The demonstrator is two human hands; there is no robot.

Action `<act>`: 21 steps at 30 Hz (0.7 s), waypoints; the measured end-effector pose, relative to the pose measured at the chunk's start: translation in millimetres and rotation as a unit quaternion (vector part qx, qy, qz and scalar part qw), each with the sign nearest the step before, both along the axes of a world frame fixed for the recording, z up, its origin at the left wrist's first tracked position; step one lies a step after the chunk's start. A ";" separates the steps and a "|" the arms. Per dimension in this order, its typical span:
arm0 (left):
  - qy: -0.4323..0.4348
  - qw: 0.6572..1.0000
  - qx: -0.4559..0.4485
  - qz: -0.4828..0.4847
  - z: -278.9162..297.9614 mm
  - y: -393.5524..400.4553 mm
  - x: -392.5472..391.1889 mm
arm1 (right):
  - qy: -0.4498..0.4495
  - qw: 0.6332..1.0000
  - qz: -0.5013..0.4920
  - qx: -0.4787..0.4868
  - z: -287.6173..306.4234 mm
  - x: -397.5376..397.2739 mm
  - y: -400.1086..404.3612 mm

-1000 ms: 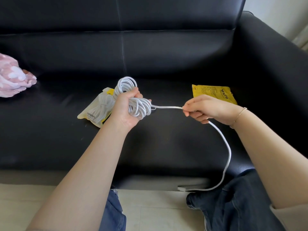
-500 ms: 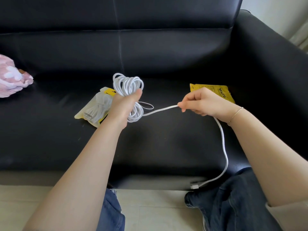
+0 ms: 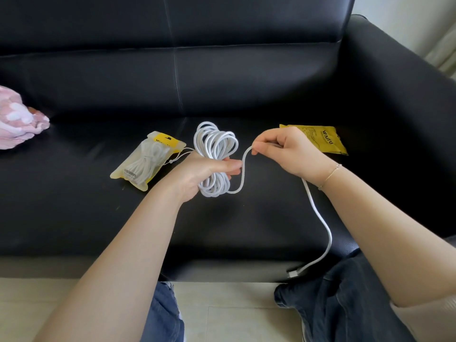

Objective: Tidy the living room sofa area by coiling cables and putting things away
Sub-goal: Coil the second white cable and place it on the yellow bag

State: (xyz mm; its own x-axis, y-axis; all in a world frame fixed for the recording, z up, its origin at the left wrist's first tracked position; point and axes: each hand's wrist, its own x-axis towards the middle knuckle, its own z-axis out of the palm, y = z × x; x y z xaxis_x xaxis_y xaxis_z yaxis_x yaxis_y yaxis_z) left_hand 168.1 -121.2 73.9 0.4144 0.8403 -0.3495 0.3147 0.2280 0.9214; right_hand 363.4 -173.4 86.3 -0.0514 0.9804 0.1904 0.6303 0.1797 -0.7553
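Left hand (image 3: 197, 172) clamps the white cable coil (image 3: 215, 154); right hand (image 3: 287, 149) pinches the free tail. Slack grip lets loops spring loose.

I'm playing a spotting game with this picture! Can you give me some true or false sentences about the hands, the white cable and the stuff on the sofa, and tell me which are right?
1. The left hand grips a bundle of white cable. True.
2. The right hand rests flat on the sofa. False: it pinches the loose strand of the cable above the seat.
3. The cable's plug end hangs near the sofa's front edge. True.
4. The clear pouch with the yellow label holds nothing. False: a coiled white cable shows inside it.
5. The yellow packet lies behind the right hand. True.
6. The pink cloth covers the yellow packet. False: it lies far off, at the sofa's left end.
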 end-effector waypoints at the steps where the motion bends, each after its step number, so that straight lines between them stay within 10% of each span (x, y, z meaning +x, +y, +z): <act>1: -0.007 1.000 -0.007 -0.018 0.8 -1.3 1.8 | -0.002 1.000 -0.001 0.008 -0.4 -0.8 0.5; 13: 0.028 0.997 0.005 0.066 -2.5 -3.4 16.2 | 0.008 0.996 -0.017 -0.088 -1.7 9.8 3.0; 21: 0.170 0.984 -0.008 0.050 -16.8 -8.1 28.5 | -0.052 0.997 0.010 0.048 -8.4 -8.3 3.8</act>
State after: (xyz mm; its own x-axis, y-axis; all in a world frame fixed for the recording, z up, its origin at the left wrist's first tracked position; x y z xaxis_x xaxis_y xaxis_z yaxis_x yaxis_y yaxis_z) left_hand 196.7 -129.4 57.1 0.1869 0.8646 -0.4663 0.5788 0.2866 0.7634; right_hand 355.1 -169.6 77.8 -0.0956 0.9563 0.2763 0.6995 0.2621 -0.6649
